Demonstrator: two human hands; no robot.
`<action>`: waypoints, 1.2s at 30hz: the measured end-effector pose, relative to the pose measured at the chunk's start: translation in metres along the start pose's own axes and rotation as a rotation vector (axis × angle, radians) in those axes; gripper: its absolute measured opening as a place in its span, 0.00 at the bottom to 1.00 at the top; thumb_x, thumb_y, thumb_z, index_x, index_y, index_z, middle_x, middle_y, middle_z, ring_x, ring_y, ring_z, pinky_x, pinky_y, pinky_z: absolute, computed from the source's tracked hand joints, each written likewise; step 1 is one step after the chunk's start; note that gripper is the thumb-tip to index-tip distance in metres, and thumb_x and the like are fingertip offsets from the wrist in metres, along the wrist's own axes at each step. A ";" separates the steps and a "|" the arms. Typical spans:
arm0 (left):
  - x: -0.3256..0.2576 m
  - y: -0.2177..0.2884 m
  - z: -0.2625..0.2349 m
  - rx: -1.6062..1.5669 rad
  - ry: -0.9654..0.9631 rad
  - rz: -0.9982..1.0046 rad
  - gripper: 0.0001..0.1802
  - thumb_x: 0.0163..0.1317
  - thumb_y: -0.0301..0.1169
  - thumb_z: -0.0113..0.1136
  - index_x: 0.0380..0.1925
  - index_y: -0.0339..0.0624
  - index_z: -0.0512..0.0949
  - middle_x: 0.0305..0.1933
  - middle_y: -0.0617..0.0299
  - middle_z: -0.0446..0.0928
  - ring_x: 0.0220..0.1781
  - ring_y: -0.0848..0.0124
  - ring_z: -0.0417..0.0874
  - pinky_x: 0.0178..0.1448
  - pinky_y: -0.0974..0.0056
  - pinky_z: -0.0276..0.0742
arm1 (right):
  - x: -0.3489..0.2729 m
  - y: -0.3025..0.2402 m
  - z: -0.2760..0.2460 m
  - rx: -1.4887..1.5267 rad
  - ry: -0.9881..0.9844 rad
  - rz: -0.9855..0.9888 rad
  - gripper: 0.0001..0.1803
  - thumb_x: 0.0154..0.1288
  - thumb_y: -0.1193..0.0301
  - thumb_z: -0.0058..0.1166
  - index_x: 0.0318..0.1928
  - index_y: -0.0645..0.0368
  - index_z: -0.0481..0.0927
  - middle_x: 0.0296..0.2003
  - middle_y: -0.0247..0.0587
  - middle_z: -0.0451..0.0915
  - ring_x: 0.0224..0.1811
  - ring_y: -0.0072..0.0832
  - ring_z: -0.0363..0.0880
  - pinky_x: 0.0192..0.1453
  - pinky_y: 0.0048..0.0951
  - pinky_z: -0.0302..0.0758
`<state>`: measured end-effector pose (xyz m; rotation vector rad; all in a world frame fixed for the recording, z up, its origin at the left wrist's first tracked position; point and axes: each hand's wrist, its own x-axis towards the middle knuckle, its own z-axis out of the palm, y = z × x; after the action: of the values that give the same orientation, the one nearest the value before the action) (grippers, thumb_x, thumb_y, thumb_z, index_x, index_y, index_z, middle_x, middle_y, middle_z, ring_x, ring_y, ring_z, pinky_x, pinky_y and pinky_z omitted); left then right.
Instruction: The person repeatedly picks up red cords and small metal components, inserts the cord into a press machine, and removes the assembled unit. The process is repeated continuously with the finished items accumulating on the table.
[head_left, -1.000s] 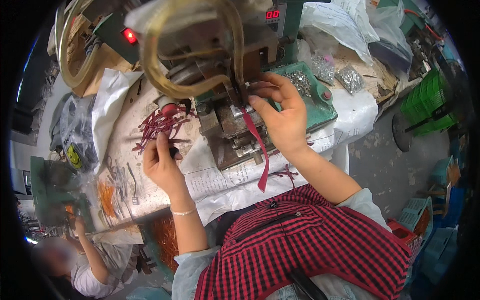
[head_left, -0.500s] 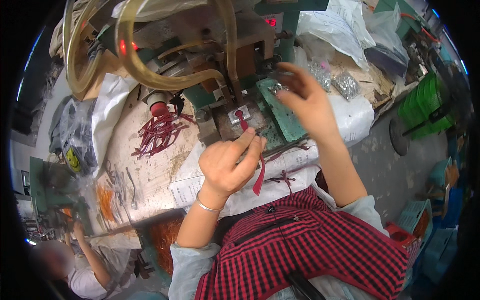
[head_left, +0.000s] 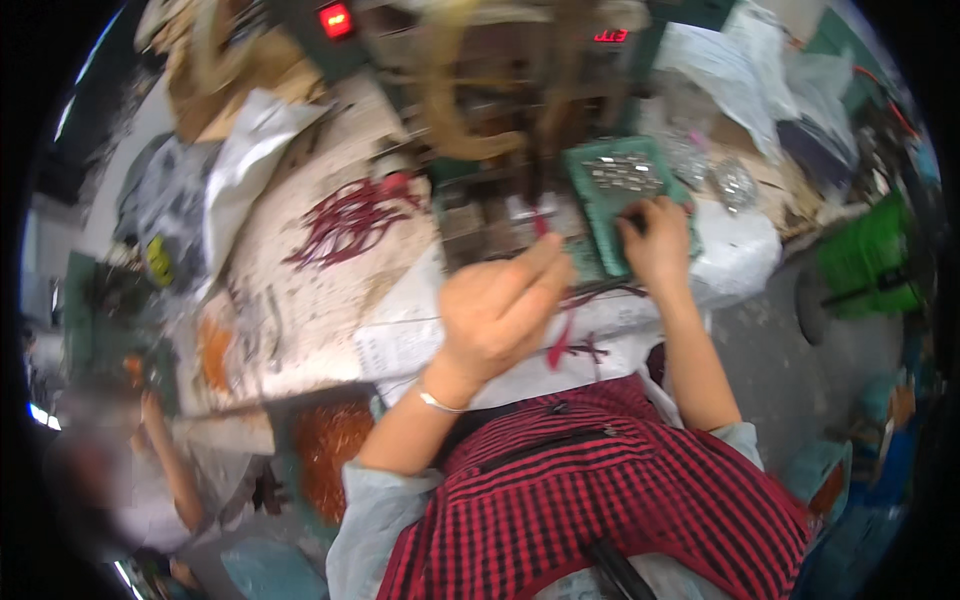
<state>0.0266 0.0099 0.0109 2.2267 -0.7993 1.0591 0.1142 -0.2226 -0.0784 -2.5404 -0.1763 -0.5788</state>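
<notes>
My left hand (head_left: 505, 310) pinches a dark red strap (head_left: 541, 226) between thumb and forefinger, in front of the machine. The strap's far end lies at a small metal plate (head_left: 518, 208) under the machine head, and its tail hangs below my fingers. Over the near part of a green tray (head_left: 598, 215) is my right hand (head_left: 660, 250), its fingers curled together. Whatever those fingertips may hold is too blurred to make out. Small shiny metal pieces (head_left: 622, 172) lie in the far part of the tray.
A pile of dark red straps (head_left: 350, 222) lies on the worn table (head_left: 310, 340) to the left. The machine's hose (head_left: 440, 110) hangs above the work spot. Bags of metal parts (head_left: 735, 186) stand right of the tray. Another person (head_left: 150, 490) works at the lower left.
My right hand has come down and its fingers have curled over the tray. The left hand keeps its pinch on the strap. The whole view has shifted and blurred.
</notes>
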 end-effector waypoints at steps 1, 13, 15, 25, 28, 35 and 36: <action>-0.006 0.006 0.001 -0.044 0.014 -0.069 0.18 0.48 0.23 0.76 0.42 0.41 0.86 0.46 0.53 0.87 0.34 0.64 0.87 0.34 0.66 0.81 | 0.001 0.005 0.006 -0.024 0.019 -0.050 0.06 0.54 0.72 0.66 0.32 0.58 0.83 0.39 0.47 0.80 0.47 0.49 0.77 0.53 0.47 0.73; -0.045 -0.097 -0.152 0.651 0.187 -0.456 0.06 0.60 0.20 0.66 0.37 0.38 0.86 0.41 0.56 0.86 0.41 0.61 0.84 0.48 0.61 0.79 | 0.007 -0.010 -0.011 0.172 0.120 -0.015 0.10 0.69 0.75 0.55 0.48 0.59 0.84 0.43 0.48 0.83 0.46 0.47 0.81 0.54 0.39 0.75; -0.067 -0.149 -0.149 0.734 -0.085 -0.462 0.08 0.56 0.22 0.67 0.35 0.42 0.87 0.42 0.56 0.85 0.44 0.56 0.81 0.51 0.58 0.77 | 0.012 -0.014 -0.013 0.094 0.082 -0.069 0.11 0.68 0.75 0.55 0.48 0.57 0.86 0.42 0.46 0.83 0.47 0.47 0.81 0.55 0.39 0.74; -0.163 -0.196 -0.146 0.730 -0.233 -0.489 0.08 0.56 0.23 0.66 0.36 0.42 0.86 0.49 0.57 0.84 0.47 0.53 0.80 0.52 0.53 0.77 | -0.040 0.027 -0.051 0.161 0.166 0.130 0.08 0.61 0.78 0.62 0.42 0.62 0.86 0.37 0.43 0.85 0.42 0.37 0.82 0.50 0.34 0.77; -0.164 -0.177 -0.147 0.531 0.001 -0.716 0.08 0.65 0.24 0.64 0.43 0.39 0.83 0.40 0.56 0.86 0.39 0.61 0.83 0.46 0.60 0.78 | -0.041 0.015 -0.060 0.422 0.133 0.259 0.08 0.62 0.79 0.61 0.43 0.63 0.86 0.38 0.41 0.86 0.43 0.29 0.84 0.53 0.30 0.78; -0.111 -0.148 -0.095 -0.409 0.170 -1.160 0.26 0.68 0.21 0.58 0.66 0.41 0.67 0.26 0.60 0.83 0.21 0.80 0.77 0.24 0.75 0.68 | 0.024 -0.089 -0.044 0.668 0.089 -0.236 0.09 0.59 0.79 0.63 0.42 0.63 0.86 0.39 0.44 0.86 0.43 0.33 0.85 0.50 0.31 0.78; -0.103 -0.139 -0.082 -0.406 0.124 -1.190 0.28 0.68 0.20 0.58 0.68 0.41 0.66 0.26 0.60 0.83 0.19 0.80 0.75 0.22 0.75 0.67 | 0.029 -0.095 -0.034 0.706 0.102 -0.246 0.10 0.58 0.78 0.64 0.42 0.63 0.86 0.39 0.45 0.86 0.43 0.34 0.85 0.50 0.31 0.78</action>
<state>0.0309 0.1884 -0.0582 1.7489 0.3729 0.3649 0.1054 -0.1590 0.0050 -1.8128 -0.5551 -0.6039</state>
